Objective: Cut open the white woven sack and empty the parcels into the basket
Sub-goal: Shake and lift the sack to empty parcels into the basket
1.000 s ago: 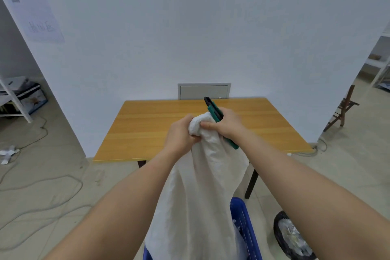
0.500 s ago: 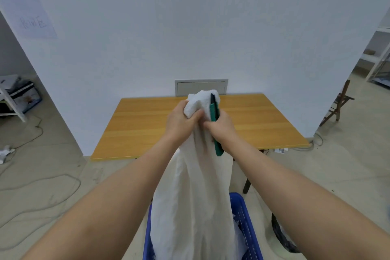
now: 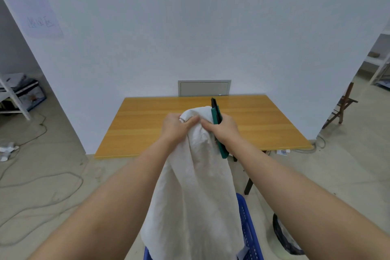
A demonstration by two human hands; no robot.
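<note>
- White woven sack (image 3: pixel 196 186) hangs at frame centre, its bunched top gripped by the left hand (image 3: pixel 175 127) and pinched by the right hand (image 3: pixel 224 131).
- Right hand also holds a green utility knife (image 3: pixel 217 124).
- Blue basket (image 3: pixel 249 230) sits at the lower edge beneath the sack; contents hidden.

Both forearms are bare from the bottom edge of the view up to the wrists, with no sleeve, watch, ring or glove visible on them, and the left hand (image 3: pixel 176 125) and right hand (image 3: pixel 225 131) are likewise uncovered, with short fingernails.
</note>
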